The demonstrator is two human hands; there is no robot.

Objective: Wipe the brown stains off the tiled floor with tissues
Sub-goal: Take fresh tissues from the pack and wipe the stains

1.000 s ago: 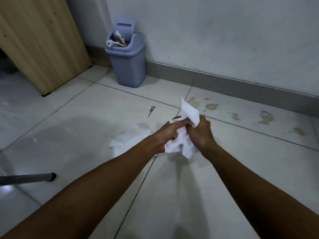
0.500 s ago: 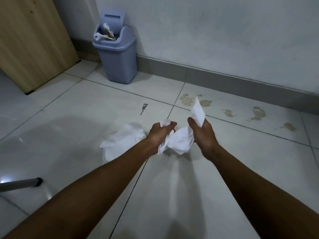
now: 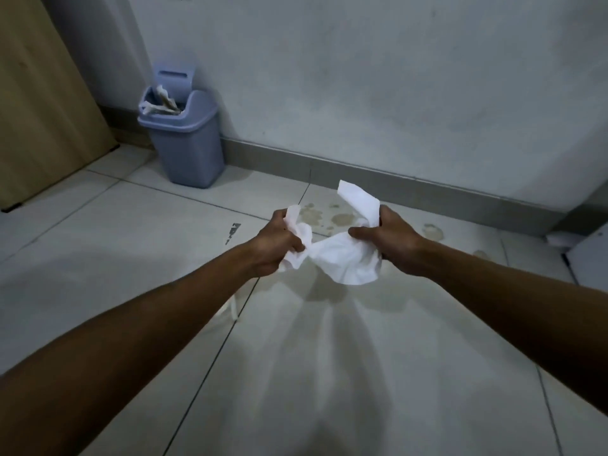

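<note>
Two hands hold one white tissue [image 3: 342, 256] between them above the tiled floor [image 3: 329, 373]. The left hand [image 3: 278, 240] has its fingers curled around the left end of the tissue, and the right hand [image 3: 386, 240] grips the right end, with one corner of the paper standing up above its fingers. The hands are apart, and the middle of the tissue hangs loosely between them. I think the person is spreading the crumpled paper so that it gives a wider surface for wiping; no wiping is happening at this moment, because the tissue does not touch the floor.

Beyond the hands, close to the grey skirting of the wall, lie the brown stains [image 3: 340, 219]. One group shows in the gap between the two hands, and more spots [image 3: 432, 231] continue on the far side of the right hand. They look still unwiped, so most of the task seems to remain.

Far to the left of the left hand stands a blue bin [image 3: 187, 149] with used paper in its open top. Just left of the left hand there is a small dark chip [image 3: 233, 231] in the tile. Under the left forearm a little white paper [image 3: 230, 307] is visible, mostly hidden. Nothing stands between the hands and the stains, so the way down to them appears free.
</note>
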